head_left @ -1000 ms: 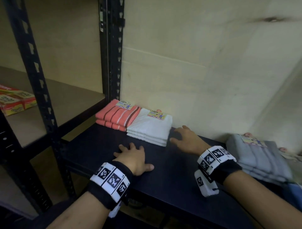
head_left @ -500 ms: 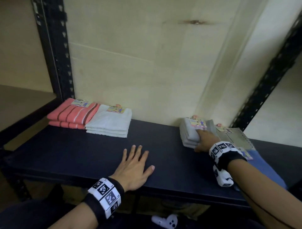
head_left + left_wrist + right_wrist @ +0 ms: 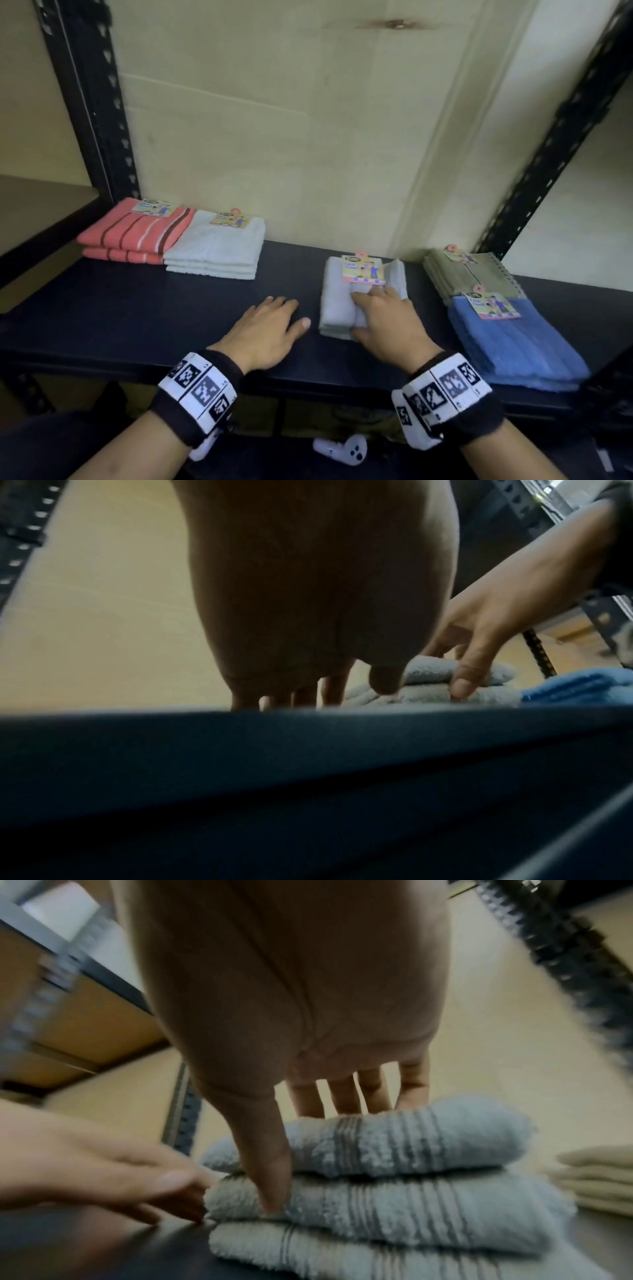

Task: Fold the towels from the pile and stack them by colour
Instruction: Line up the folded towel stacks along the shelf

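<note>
From left to right: a coral stack (image 3: 132, 233) and a white stack (image 3: 214, 248) lay folded at the shelf's (image 3: 102, 308) back left, touching. The left hand (image 3: 265, 325) rested flat on the shelf, fingers straight, holding nothing. Just beside it, the right hand (image 3: 383, 322) pressed on the grey stack (image 3: 337, 301), fingers on top and thumb against its side. Olive towels (image 3: 445, 274) and blue towels (image 3: 513, 346) lay further right. Advice: slide the stack under even downward pressure, so the layers stay aligned.
</note>
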